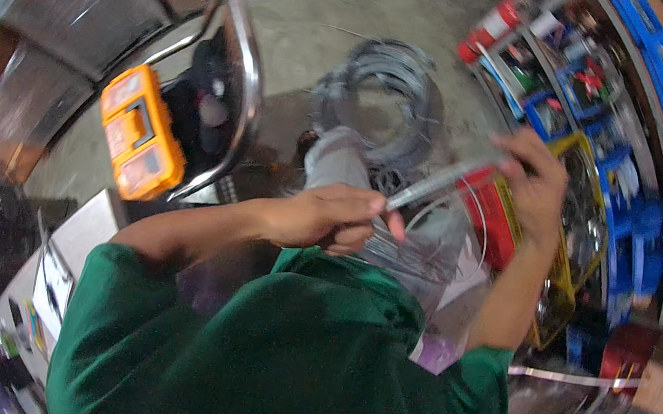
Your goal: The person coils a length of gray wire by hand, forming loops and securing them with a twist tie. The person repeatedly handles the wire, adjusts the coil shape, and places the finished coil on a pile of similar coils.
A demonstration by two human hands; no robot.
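Observation:
A straight, light grey strip (444,183) slants up to the right between my hands; blur hides whether it is a tube or a bundle. My left hand (334,218) is closed round its lower end, fingers curled and thumb on top. At the upper end my right hand (534,177), smeared by motion, pinches the strip between thumb and fingers. A thin white cable (485,231) loops below the strip, close to my right wrist. Under my hands, near my lap, lies a clear plastic bag (427,261) with thin wire-like pieces showing through it.
A big grey coil of cable (426,105) lies on the floor ahead. Left of it stands a chrome-framed chair (250,64) beside an orange organiser case (139,133). A red box (492,224), a yellow crate (559,304), a fire extinguisher (491,29) and shelves with blue bins (547,115) are at right.

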